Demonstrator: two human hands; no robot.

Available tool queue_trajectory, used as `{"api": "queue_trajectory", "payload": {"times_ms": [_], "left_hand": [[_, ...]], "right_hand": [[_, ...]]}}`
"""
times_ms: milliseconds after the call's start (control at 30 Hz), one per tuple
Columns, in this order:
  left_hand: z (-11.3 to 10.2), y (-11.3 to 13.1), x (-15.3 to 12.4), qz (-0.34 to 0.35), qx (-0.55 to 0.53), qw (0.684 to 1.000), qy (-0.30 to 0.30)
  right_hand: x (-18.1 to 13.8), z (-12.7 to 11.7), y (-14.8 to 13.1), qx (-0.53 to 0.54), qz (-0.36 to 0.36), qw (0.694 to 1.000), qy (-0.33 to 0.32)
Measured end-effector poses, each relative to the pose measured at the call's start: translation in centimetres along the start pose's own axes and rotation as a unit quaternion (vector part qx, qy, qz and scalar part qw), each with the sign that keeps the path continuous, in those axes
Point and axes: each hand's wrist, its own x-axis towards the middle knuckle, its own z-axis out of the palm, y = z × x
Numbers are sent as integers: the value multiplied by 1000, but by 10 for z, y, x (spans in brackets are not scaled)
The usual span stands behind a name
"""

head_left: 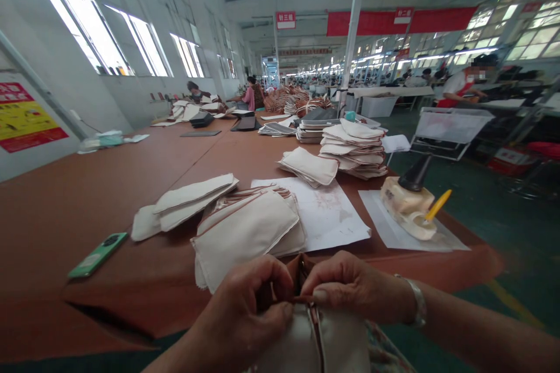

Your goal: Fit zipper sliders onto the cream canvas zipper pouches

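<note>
Close to my body, at the table's front edge, is a sewn pouch (339,341) with a cream lining outside, brown material at its top and a slit or zipper line down the middle. My left hand (258,303) pinches the brown edge from the left. From the other side, my right hand (345,285), with a bracelet at the wrist, grips the same edge between thumb and fingers. The two hands almost meet there. Just beyond them lies a fanned stack of cream pieces with brown edges (245,233).
Left of the stack are more cream pieces (192,195) and a green phone (98,254). White paper (332,215) lies behind my hands. To the right stands a glue container (406,204) with a yellow-handled tool (437,205). Piled pieces (354,148) rise farther back; people work beyond.
</note>
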Motion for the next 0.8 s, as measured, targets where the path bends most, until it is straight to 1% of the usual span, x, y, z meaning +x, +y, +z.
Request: {"api": "queue_trajectory", "payload": {"times_ms": [33, 100, 133, 167, 267, 367, 433, 500, 567, 667, 733, 800], "left_hand": [[0, 1, -1, 53, 43, 997, 21], [1, 1, -2, 168, 119, 977, 49], [0, 1, -3, 213, 152, 963, 56], [0, 1, -4, 244, 185, 950, 61], [1, -1, -6, 277, 303, 909, 75], [6, -3, -7, 295, 418, 855, 86], [10, -3, -7, 305, 470, 822, 100], [15, -3, -6, 311, 497, 802, 115], [17, -3, -4, 309, 502, 799, 122], [17, -2, -4, 307, 480, 815, 109], [15, -3, -5, 311, 462, 825, 96], [14, -5, -6, 324, 453, 825, 94]], "right_hand": [[0, 1, 0, 18, 5, 1000, 2], [-1, 2, 1, 56, 16, 998, 14], [-1, 2, 2, 72, 19, 997, 23], [-1, 3, 3, 87, 21, 996, 29], [0, 5, 8, 129, 20, 991, 32], [1, 7, 10, 149, 24, 988, 38], [1, 9, 11, 145, 28, 988, 48], [1, 10, 12, 129, 25, 990, 50], [0, 9, 14, 108, 23, 993, 42], [0, 5, 15, 66, 25, 997, 24], [0, 1, 13, 3, 16, 1000, 22], [1, -2, 10, -68, 5, 997, 25]]}}
